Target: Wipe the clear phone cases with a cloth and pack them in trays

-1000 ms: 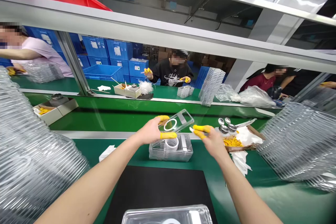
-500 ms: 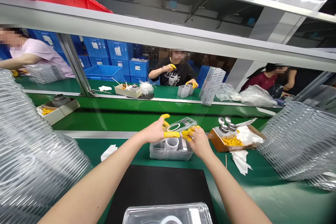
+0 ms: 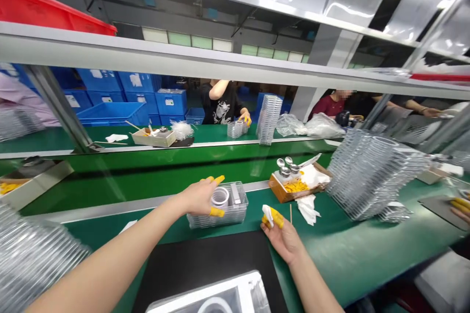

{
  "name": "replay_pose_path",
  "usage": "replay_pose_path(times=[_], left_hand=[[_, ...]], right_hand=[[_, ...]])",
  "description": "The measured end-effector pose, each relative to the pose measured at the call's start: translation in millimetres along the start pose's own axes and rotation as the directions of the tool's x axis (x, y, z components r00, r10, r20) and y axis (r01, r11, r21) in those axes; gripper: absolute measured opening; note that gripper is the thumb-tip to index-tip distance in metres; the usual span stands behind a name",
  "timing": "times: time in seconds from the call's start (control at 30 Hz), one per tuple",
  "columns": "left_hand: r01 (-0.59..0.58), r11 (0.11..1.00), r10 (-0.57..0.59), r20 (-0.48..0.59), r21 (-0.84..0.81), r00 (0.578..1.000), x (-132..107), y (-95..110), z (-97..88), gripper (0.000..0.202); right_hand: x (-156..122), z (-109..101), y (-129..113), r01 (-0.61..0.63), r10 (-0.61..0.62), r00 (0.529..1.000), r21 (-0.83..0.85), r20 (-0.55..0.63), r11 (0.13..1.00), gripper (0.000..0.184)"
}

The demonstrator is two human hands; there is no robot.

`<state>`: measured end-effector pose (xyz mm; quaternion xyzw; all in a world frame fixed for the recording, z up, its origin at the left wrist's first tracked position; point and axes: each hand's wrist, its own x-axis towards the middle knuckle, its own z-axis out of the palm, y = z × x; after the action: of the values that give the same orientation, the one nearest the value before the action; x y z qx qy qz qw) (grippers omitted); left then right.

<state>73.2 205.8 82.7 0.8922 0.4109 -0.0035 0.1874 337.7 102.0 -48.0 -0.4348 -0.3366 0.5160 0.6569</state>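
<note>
Yellow finger cots cover fingertips on both hands. My left hand is at the left end of a small stack of clear plastic trays, its thumb and fingers spread apart. A white ring and a pale strip show on the top tray. To the right of the stack, my right hand pinches a white wipe between its fingertips. Nearer me, a clear plastic case with a white ring in it lies on a black mat, cut off by the lower edge.
A brown box holds yellow finger cots and metal-topped bottles, with a crumpled tissue beside it. Tall piles of clear trays stand at right and left. A shelf rail crosses overhead. Co-workers sit across the bench.
The clear piece that was held up between both hands now lies on the stack. My right hand has moved away toward me and right, and holds a white wipe. The view has turned right.
</note>
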Motion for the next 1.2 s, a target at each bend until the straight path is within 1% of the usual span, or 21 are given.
replay_pose_path(times=[0.1, 0.2, 0.27, 0.33, 0.4, 0.47, 0.53, 0.57, 0.63, 0.7, 0.77, 0.83, 0.93, 1.0, 1.1, 1.13, 1.2], left_hand=[[-0.019, 0.996, 0.017, 0.017, 0.089, 1.000, 1, 1, -1.5, 0.104], [-0.034, 0.989, 0.035, -0.005, 0.146, 0.999, 5, 3, -5.2, 0.095], [-0.042, 0.986, 0.048, -0.032, 0.163, 0.998, 6, 6, -12.9, 0.094], [-0.044, 0.986, 0.054, -0.060, 0.163, 0.997, -2, 13, -25.8, 0.095], [-0.040, 0.988, 0.052, -0.083, 0.148, 0.995, -24, 25, -41.2, 0.096], [-0.042, 0.992, 0.053, -0.093, 0.116, 0.994, -57, 43, -54.3, 0.097], [-0.080, 0.996, 0.083, -0.103, 0.031, 0.991, -94, 65, -60.5, 0.098], [-0.076, 0.997, 0.075, -0.084, -0.018, 0.994, -112, 77, -60.2, 0.094], [-0.042, 0.996, 0.040, -0.024, -0.079, 0.999, -141, 97, -53.0, 0.078], [-0.012, 0.998, 0.015, 0.039, -0.065, 0.999, -161, 110, -40.5, 0.064], [-0.010, 1.000, 0.010, 0.076, 0.000, 0.997, -172, 117, -28.2, 0.058], [-0.012, 0.997, 0.005, 0.088, 0.075, 0.996, -174, 121, -20.0, 0.054], [-0.002, 0.986, -0.018, 0.115, 0.168, 0.993, -172, 126, -14.4, 0.041], [0.010, 0.978, -0.040, 0.141, 0.207, 0.989, -171, 128, -11.8, 0.036], [0.018, 0.974, -0.060, 0.180, 0.226, 0.982, -171, 126, -7.4, 0.033], [0.017, 0.974, -0.061, 0.190, 0.225, 0.980, -172, 124, -6.3, 0.035], [0.012, 0.978, -0.053, 0.191, 0.209, 0.980, -173, 121, -6.0, 0.050]], right_hand=[[1, 1, 6, -0.015, 0.016, 1.000, 0.121, -0.013, 0.993, 0.039], [0, 3, 6, -0.018, 0.017, 1.000, 0.176, 0.009, 0.984, 0.040], [0, 3, 6, -0.021, 0.016, 1.000, 0.193, 0.026, 0.981, 0.040], [0, 3, 6, -0.028, 0.020, 0.999, 0.208, 0.039, 0.978, 0.037], [0, 0, 8, -0.045, 0.036, 0.998, 0.222, 0.047, 0.974, 0.029], [0, -4, 11, -0.075, 0.064, 0.997, 0.234, 0.053, 0.969, 0.021], [1, -8, 16, -0.106, 0.094, 0.994, 0.240, 0.060, 0.965, 0.018], [1, -11, 19, -0.116, 0.104, 0.993, 0.241, 0.064, 0.964, 0.017], [3, -14, 23, -0.121, 0.108, 0.992, 0.232, 0.068, 0.965, 0.017], [3, -15, 25, -0.104, 0.092, 0.993, 0.207, 0.069, 0.973, 0.017], [3, -16, 25, -0.073, 0.063, 0.996, 0.162, 0.065, 0.984, 0.019], [2, -16, 25, -0.032, 0.026, 0.998, 0.099, 0.059, 0.995, 0.021], [1, -15, 25, 0.044, -0.042, 0.998, -0.032, 0.046, 0.999, 0.027], [-2, -14, 24, 0.106, -0.102, 0.994, -0.147, 0.035, 0.983, 0.032], [-9, -15, 19, 0.192, -0.191, 0.981, -0.363, 0.039, 0.912, 0.036], [-13, -16, 17, 0.216, -0.216, 0.975, -0.442, 0.052, 0.871, 0.035], [-19, -16, 14, 0.261, -0.254, 0.962, -0.587, 0.096, 0.767, 0.030]])
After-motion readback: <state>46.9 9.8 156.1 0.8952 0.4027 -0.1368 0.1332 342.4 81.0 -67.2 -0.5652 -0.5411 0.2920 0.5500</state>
